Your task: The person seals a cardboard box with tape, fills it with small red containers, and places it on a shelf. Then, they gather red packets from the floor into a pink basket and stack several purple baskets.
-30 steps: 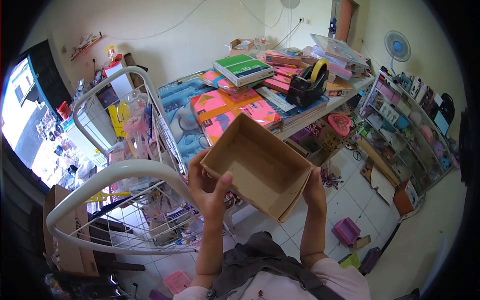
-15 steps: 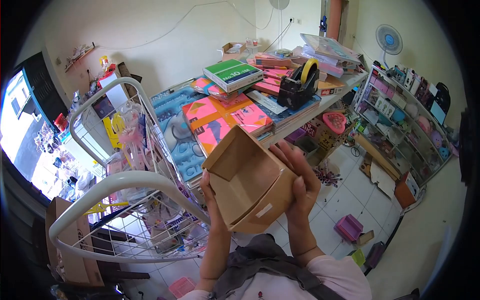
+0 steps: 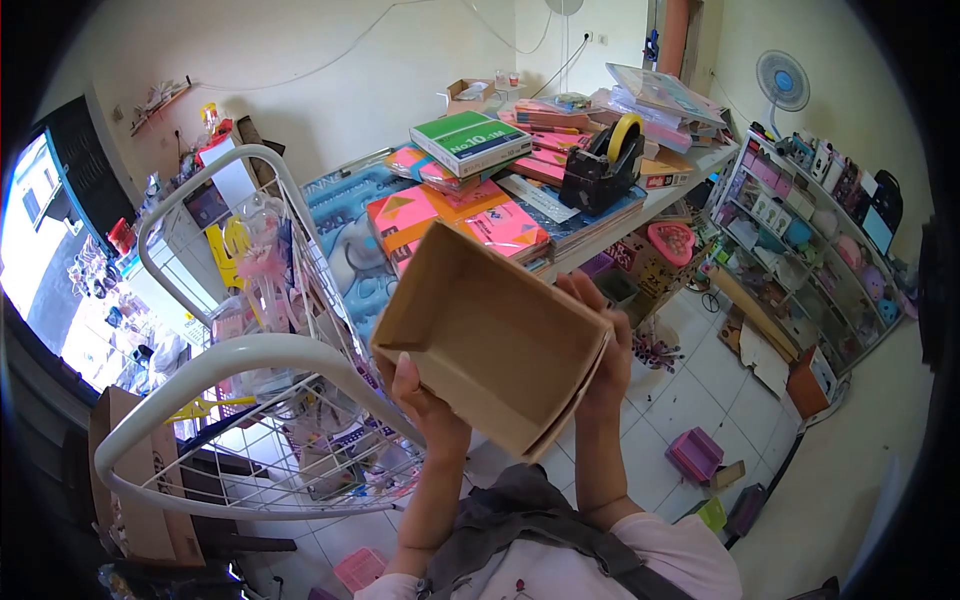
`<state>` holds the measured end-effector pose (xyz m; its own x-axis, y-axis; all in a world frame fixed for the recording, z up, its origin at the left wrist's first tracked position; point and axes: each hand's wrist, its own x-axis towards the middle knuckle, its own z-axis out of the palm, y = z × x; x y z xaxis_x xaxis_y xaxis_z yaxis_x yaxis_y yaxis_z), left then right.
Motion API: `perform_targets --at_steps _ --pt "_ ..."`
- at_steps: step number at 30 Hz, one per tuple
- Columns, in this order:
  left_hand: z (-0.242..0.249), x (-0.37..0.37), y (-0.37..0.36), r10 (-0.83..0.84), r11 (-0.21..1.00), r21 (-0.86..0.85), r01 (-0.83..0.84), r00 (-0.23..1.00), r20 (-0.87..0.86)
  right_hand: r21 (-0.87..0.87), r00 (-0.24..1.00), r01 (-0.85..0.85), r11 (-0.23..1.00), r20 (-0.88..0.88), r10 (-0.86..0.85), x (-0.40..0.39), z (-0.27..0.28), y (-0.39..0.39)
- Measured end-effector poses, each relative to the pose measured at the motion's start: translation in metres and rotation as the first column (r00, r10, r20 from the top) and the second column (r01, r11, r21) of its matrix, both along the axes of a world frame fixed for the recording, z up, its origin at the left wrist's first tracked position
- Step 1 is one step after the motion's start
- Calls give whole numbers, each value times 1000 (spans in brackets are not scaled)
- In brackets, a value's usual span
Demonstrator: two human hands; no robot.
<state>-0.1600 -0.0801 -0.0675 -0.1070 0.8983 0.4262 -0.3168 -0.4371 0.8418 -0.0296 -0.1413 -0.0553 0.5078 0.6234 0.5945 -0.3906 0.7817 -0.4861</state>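
Observation:
A brown cardboard box [image 3: 490, 340] with an open top is held up in front of me, its bare inside facing the camera. My left hand [image 3: 428, 402] grips the lower left edge, thumb over the rim. At the right end, my right hand [image 3: 605, 335] is wrapped round the box, its fingers partly hidden behind the wall. Just beyond the box, wrapped pink and orange packs [image 3: 450, 222] lie on the table, with a green and white box [image 3: 470, 140] on top of some. A black tape dispenser [image 3: 602, 172] with yellow tape stands to their right.
A white wire basket rack [image 3: 230, 365] with curved rails stands close on my left. Shelves [image 3: 800, 245] full of goods line the right wall, near a fan [image 3: 782, 82]. Purple bins [image 3: 695, 455] and cardboard pieces lie on the tiled floor.
The box has been tilted and turned so that its open inside faces me more fully. Its near side with the white label is out of sight. Both hands keep hold.

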Motion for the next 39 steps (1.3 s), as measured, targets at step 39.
perform_targets --at_steps 39 --pt "113 44 40 523 817 562 -132 580 -624 -244 659 720 650 536 -528 133 69 44"
